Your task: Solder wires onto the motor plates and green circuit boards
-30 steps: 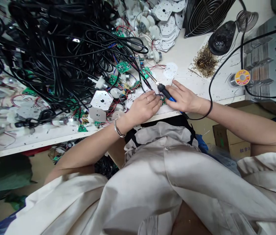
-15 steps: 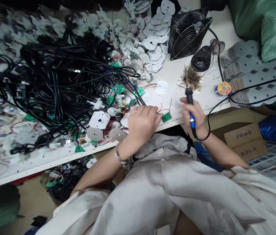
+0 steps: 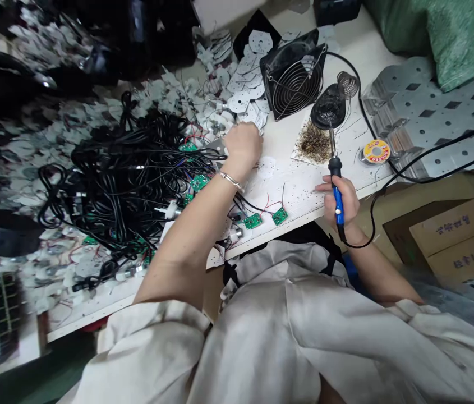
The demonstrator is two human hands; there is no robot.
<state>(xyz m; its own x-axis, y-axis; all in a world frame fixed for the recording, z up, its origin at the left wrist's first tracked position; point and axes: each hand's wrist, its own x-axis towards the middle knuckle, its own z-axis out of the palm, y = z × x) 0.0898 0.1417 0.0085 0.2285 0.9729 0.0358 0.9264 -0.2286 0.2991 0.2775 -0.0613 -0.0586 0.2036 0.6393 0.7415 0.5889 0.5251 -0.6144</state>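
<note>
Head view: left hand has moved forward, near the white plates.

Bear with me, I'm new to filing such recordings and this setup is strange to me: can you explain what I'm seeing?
There is no machine here, only a person working bare-handed. The view comes from a camera worn on that person's head, looking forward and down.

In the grip of the right hand is a soldering iron with a blue and black handle, pointing at a black teardrop-shaped dish. The left hand is by some flat pale plates; what it holds, if anything, is hidden.

On the white table lie a tangle of black cables, two small green circuit boards near the front edge, and a roll of solder with a yellow and red label. A square black fan stands behind.
</note>
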